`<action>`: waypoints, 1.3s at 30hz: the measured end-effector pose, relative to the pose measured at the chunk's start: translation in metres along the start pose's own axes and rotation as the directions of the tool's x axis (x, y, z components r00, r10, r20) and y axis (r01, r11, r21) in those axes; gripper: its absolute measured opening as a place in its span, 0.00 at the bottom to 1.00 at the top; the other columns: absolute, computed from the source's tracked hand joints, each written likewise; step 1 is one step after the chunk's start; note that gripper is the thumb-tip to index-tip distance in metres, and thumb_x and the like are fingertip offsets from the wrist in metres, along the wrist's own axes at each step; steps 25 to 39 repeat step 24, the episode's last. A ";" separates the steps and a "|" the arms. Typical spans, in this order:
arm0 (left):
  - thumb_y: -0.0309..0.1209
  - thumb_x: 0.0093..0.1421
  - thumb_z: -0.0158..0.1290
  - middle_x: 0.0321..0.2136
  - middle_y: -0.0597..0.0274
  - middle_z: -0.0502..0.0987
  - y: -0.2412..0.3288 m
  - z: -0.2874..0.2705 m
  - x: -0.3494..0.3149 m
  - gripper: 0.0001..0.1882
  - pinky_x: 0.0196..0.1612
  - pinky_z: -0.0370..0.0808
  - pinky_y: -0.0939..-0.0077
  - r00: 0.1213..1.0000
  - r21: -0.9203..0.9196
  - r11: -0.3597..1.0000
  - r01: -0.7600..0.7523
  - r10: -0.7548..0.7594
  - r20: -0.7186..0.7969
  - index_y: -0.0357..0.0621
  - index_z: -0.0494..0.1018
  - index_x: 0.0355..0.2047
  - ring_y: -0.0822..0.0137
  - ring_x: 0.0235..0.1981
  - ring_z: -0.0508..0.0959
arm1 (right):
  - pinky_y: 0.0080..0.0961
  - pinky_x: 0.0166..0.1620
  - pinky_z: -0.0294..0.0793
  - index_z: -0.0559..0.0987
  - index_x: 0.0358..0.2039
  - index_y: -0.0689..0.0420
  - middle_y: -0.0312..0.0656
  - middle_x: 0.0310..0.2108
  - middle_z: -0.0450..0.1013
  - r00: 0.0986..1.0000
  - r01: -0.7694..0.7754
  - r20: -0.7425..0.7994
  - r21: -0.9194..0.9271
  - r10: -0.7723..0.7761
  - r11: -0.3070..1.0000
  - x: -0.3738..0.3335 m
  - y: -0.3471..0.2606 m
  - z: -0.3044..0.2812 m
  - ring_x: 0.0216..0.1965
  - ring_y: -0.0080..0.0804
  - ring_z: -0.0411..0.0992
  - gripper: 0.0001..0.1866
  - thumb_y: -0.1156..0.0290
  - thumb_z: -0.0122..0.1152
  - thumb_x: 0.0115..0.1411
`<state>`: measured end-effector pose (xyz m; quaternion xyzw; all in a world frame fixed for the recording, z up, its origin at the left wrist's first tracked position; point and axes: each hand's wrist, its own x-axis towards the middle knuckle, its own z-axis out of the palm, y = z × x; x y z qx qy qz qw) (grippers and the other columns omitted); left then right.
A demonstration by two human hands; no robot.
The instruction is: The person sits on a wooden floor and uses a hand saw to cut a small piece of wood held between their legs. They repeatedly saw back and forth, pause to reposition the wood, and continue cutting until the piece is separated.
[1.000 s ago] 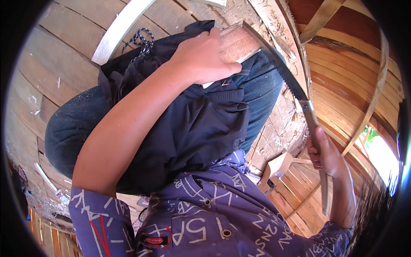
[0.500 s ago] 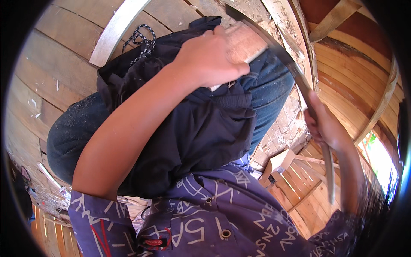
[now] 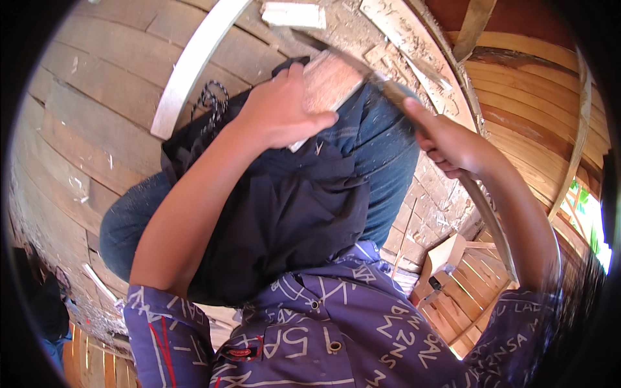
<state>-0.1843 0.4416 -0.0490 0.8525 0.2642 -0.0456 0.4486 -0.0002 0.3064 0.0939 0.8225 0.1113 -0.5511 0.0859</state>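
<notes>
My left hand [image 3: 278,108] is closed around the near left side of a pale wood block [image 3: 334,81], with the thumb along its near edge. The block rests over my lap, by the raised knee in blue jeans. My right hand [image 3: 455,143] grips a long-handled knife [image 3: 486,213]. Its curved handle runs back along my right forearm. The dark blade, blurred by motion, slants across the far end of the block; whether it touches the wood I cannot tell. Under the left hand lies black cloth [image 3: 291,207] covering my lap.
A curved pale wood strip [image 3: 197,68] lies on the plank floor at left, near a patterned cord [image 3: 212,103]. Beyond the block are another wood piece [image 3: 294,15], offcuts [image 3: 391,68] and shavings. A cardboard box [image 3: 442,258] is at lower right. Someone in dark clothing [image 3: 48,310] is at far left.
My right hand and the knife have moved left and the blade is now lower across the block. The view has shifted, so the left hand and block appear farther left and slightly lower.
</notes>
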 end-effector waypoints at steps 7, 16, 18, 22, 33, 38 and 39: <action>0.48 0.44 0.62 0.42 0.32 0.72 0.011 -0.015 0.001 0.40 0.45 0.74 0.56 0.993 0.031 0.998 -0.057 0.060 -0.106 0.27 0.60 0.46 0.39 0.41 0.76 | 0.29 0.29 0.62 0.71 0.33 0.62 0.44 0.24 0.61 0.934 0.264 -0.241 -0.030 -0.263 0.964 0.014 0.004 0.021 0.27 0.33 0.61 0.44 0.27 0.28 0.58; 0.49 0.42 0.64 0.46 0.34 0.70 0.026 -0.037 -0.009 0.45 0.49 0.71 0.55 0.996 0.033 0.999 -0.030 0.032 -0.080 0.29 0.59 0.51 0.40 0.47 0.72 | 0.37 0.46 0.71 0.77 0.41 0.70 0.65 0.33 0.75 0.758 0.541 -0.452 0.033 -0.470 0.840 0.019 0.018 0.040 0.41 0.53 0.75 0.42 0.35 0.42 0.60; 0.55 0.42 0.63 0.51 0.36 0.67 0.019 -0.035 -0.020 0.52 0.55 0.65 0.52 0.995 0.080 0.997 -0.003 0.011 -0.100 0.29 0.56 0.56 0.42 0.53 0.68 | 0.37 0.45 0.72 0.78 0.39 0.68 0.64 0.31 0.75 0.866 0.418 -0.316 0.037 -0.386 0.908 0.014 0.018 0.037 0.40 0.52 0.75 0.39 0.37 0.45 0.60; 0.59 0.45 0.60 0.57 0.40 0.61 0.052 -0.065 -0.050 0.55 0.60 0.59 0.48 0.996 0.123 0.992 0.016 -0.005 -0.087 0.37 0.51 0.63 0.44 0.60 0.62 | 0.33 0.40 0.73 0.81 0.33 0.65 0.54 0.26 0.77 0.733 0.586 -0.485 0.092 -0.477 0.805 0.013 0.050 0.056 0.33 0.41 0.76 0.34 0.40 0.46 0.62; 0.55 0.51 0.59 0.59 0.43 0.59 0.073 -0.090 -0.081 0.51 0.63 0.56 0.46 0.959 -0.280 0.924 -0.262 0.218 -0.179 0.40 0.48 0.65 0.49 0.61 0.62 | 0.29 0.45 0.72 0.79 0.43 0.64 0.51 0.34 0.78 0.628 0.730 -0.553 0.177 -0.547 0.660 0.020 0.051 0.059 0.40 0.40 0.76 0.34 0.41 0.46 0.62; 0.55 0.51 0.59 0.59 0.43 0.59 0.073 -0.090 -0.081 0.51 0.63 0.56 0.46 0.959 -0.280 0.924 -0.262 0.218 -0.179 0.40 0.48 0.65 0.49 0.61 0.62 | 0.29 0.45 0.72 0.79 0.43 0.64 0.51 0.34 0.78 0.628 0.730 -0.553 0.177 -0.547 0.660 0.020 0.051 0.059 0.40 0.40 0.76 0.34 0.41 0.46 0.62; 0.55 0.51 0.59 0.59 0.43 0.59 0.073 -0.090 -0.081 0.51 0.63 0.56 0.46 0.959 -0.280 0.924 -0.262 0.218 -0.179 0.40 0.48 0.65 0.49 0.61 0.62 | 0.29 0.45 0.72 0.79 0.43 0.64 0.51 0.34 0.78 0.628 0.730 -0.553 0.177 -0.547 0.660 0.020 0.051 0.059 0.40 0.40 0.76 0.34 0.41 0.46 0.62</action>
